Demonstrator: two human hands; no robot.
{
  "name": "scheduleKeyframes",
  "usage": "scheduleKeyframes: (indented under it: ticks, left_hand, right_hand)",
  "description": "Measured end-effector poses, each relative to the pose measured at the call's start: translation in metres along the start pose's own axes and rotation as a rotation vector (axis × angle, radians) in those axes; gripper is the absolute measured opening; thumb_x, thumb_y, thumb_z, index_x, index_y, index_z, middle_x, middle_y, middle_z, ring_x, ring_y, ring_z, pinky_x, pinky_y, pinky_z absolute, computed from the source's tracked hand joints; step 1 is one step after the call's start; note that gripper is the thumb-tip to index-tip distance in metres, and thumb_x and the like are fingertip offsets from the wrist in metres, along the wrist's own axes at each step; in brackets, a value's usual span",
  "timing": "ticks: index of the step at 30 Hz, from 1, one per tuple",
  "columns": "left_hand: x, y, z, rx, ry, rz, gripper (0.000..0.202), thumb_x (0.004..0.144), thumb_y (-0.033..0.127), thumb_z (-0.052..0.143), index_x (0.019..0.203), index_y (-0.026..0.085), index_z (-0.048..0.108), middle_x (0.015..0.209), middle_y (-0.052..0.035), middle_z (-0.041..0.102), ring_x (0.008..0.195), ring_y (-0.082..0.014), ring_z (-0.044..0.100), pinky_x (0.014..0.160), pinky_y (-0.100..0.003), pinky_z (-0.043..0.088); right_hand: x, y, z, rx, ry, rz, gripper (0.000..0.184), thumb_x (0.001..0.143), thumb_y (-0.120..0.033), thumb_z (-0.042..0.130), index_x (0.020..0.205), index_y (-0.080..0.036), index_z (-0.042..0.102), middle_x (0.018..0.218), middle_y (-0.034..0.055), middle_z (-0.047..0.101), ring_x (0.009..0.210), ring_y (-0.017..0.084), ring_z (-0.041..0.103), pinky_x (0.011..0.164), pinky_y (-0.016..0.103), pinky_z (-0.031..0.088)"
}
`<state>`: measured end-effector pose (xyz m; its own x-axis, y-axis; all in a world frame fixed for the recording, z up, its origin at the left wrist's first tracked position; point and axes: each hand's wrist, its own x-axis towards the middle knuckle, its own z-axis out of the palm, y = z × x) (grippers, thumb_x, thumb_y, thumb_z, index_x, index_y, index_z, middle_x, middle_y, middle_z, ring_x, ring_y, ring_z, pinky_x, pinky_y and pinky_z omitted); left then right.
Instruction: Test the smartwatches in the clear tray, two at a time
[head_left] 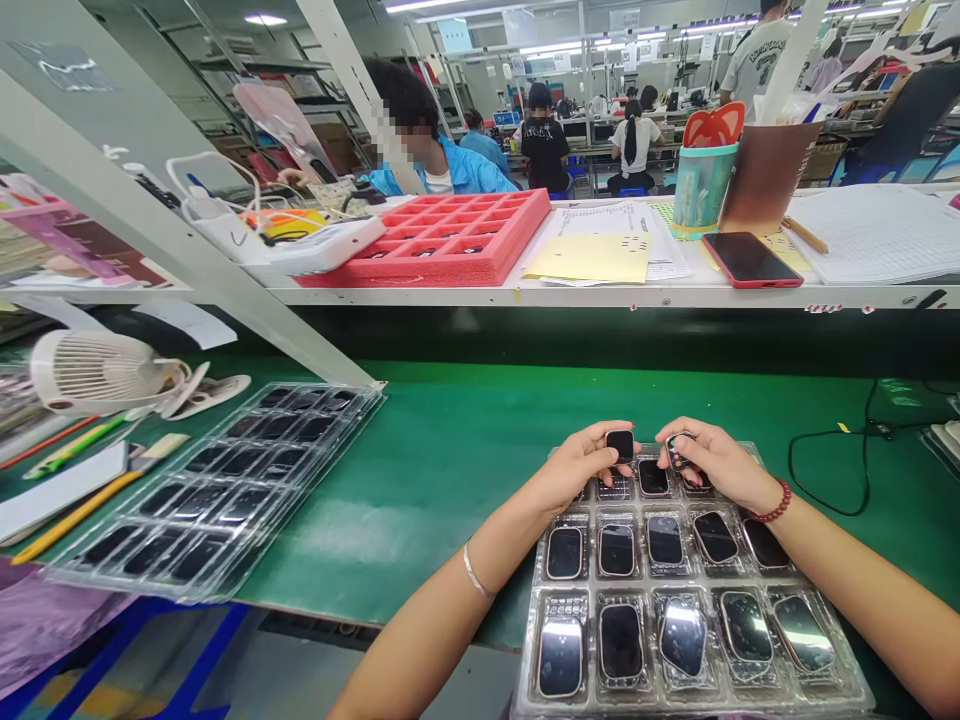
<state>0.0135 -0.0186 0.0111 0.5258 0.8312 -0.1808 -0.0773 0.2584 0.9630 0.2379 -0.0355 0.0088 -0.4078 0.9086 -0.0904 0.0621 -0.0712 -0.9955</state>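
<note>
As I look down through the head camera, both hands are over the far end of a clear tray [592,585] on the green worktop [420,450]. My left hand [581,462] pinches a screen [620,446] between thumb and fingers, its dark face toward me. My right hand [712,462] grips a second piece [679,450] just beside it; fingers cover much of that one, so I can't tell which way it faces. The two are apart.

Below them, I count five screens in the near row and five in the middle one, several lying askew; my hands partly hide the far row. Well to my left, another tray [319,465] of dark screens lies near a fan [97,372]. Above, the white shelf [480,297] carries a red foam block [435,270], a cup [705,190] and a phone [752,259].
</note>
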Motion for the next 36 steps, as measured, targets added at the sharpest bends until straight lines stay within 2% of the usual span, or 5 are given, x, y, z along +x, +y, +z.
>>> scheduleKeyframes:
  ticks: [6, 12, 22, 31, 36]
  left_hand:
    - [0.000, 0.000, -0.001, 0.012, 0.002, -0.003, 0.049, 0.077, 0.026, 0.063, 0.123, 0.014, 0.054, 0.115, -0.0152, 0.065, 0.076, -0.0149, 0.066, 0.058, -0.022, 0.045]
    - [-0.001, 0.000, 0.000, -0.050, 0.026, -0.017, 0.054, 0.078, 0.032, 0.066, 0.128, 0.016, 0.054, 0.117, -0.0158, 0.064, 0.079, -0.0168, 0.067, 0.059, -0.023, 0.045]
    - [0.000, -0.001, -0.003, -0.096, 0.036, 0.001, 0.064, 0.076, 0.039, 0.070, 0.133, 0.018, 0.050, 0.113, -0.0132, 0.065, 0.073, -0.0136, 0.065, 0.060, -0.023, 0.044]
    - [-0.002, 0.002, -0.001, -0.127, 0.031, 0.013, 0.055, 0.075, 0.040, 0.071, 0.121, 0.014, 0.055, 0.112, -0.0138, 0.064, 0.071, -0.0133, 0.065, 0.060, -0.024, 0.046]
    - [-0.002, 0.002, -0.001, -0.120, 0.016, 0.021, 0.053, 0.078, 0.039, 0.068, 0.124, 0.016, 0.055, 0.116, -0.0141, 0.063, 0.082, -0.0170, 0.066, 0.065, -0.025, 0.048]
  right_hand:
    - [0.000, 0.001, -0.001, -0.003, 0.004, -0.031, 0.036, 0.081, -0.031, 0.065, 0.113, -0.022, 0.051, 0.097, 0.0038, 0.062, 0.061, 0.010, 0.050, 0.051, 0.022, 0.042]
    - [-0.001, -0.001, 0.000, -0.019, 0.013, -0.015, 0.024, 0.088, -0.037, 0.055, 0.104, -0.019, 0.057, 0.083, 0.0025, 0.063, 0.049, 0.007, 0.043, 0.045, 0.022, 0.038]
    - [0.000, 0.002, -0.006, 0.302, -0.076, 0.070, 0.047, 0.086, -0.029, 0.059, 0.133, -0.025, 0.049, 0.126, 0.0106, 0.058, 0.083, 0.015, 0.066, 0.071, 0.031, 0.058]
    - [-0.002, 0.001, -0.011, 0.376, -0.126, 0.090, 0.048, 0.081, -0.029, 0.071, 0.126, -0.022, 0.057, 0.108, 0.0078, 0.065, 0.074, 0.012, 0.067, 0.069, 0.026, 0.059]
    - [-0.002, -0.001, -0.011, 0.418, -0.142, 0.099, 0.049, 0.086, -0.030, 0.066, 0.132, -0.023, 0.052, 0.121, 0.0102, 0.062, 0.086, 0.015, 0.069, 0.075, 0.027, 0.059]
